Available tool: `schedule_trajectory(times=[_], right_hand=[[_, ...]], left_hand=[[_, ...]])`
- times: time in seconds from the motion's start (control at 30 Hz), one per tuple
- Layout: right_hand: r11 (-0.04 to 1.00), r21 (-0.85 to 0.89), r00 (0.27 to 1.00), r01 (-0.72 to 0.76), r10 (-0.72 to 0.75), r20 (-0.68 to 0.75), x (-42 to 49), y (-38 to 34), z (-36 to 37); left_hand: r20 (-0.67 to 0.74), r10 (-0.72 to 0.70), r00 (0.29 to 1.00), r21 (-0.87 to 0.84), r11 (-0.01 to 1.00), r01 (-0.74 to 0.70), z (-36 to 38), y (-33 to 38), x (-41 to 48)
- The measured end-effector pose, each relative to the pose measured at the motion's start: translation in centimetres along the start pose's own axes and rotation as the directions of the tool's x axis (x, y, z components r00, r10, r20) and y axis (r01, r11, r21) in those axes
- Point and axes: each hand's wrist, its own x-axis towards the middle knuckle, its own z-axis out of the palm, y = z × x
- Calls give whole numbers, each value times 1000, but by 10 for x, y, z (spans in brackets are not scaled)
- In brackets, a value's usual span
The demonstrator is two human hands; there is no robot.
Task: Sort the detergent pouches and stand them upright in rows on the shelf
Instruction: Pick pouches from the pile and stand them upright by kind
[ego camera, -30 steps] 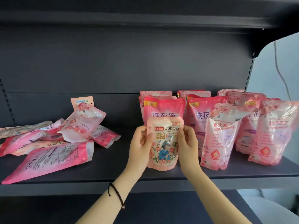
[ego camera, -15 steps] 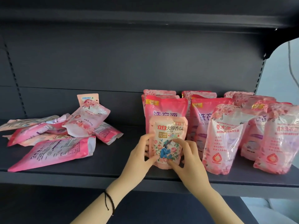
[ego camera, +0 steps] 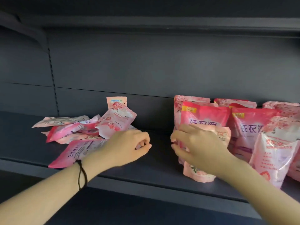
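The right hand point(ego camera: 197, 147), fingers spread, steadies a pale floral pouch point(ego camera: 197, 173) upright at the shelf point(ego camera: 146, 177) front, likely starting a new row. The left hand point(ego camera: 128, 147), loosely curled and empty, hovers beside the unsorted heap point(ego camera: 78, 132) behind it; red pouches point(ego camera: 205, 116) stand beyond the right hand.

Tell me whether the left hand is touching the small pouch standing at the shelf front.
Apart. The head view shows the left hand separated from the small pouch by bare shelf.
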Motion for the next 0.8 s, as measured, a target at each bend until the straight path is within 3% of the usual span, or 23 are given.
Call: schedule_trajectory(times=[0.17,0.33,0.57,0.8], right_hand=[[978,-163,950,129,-75,302,78,-11,27],[930,-314,900,193,-41,433,134,-27,64],[916,-381,832,127,111,544,189,-23,111],[922,-385,753,52,217,621,220,9,168]], left_hand=[[179,173,969,392,890,-231,-42,-79,12],[265,256,930,527,769,-362,-67,-151,30],[319,183,930,614,707,-350,-61,-209,58],[265,-1,964,578,800,-158,-25,-254,92]])
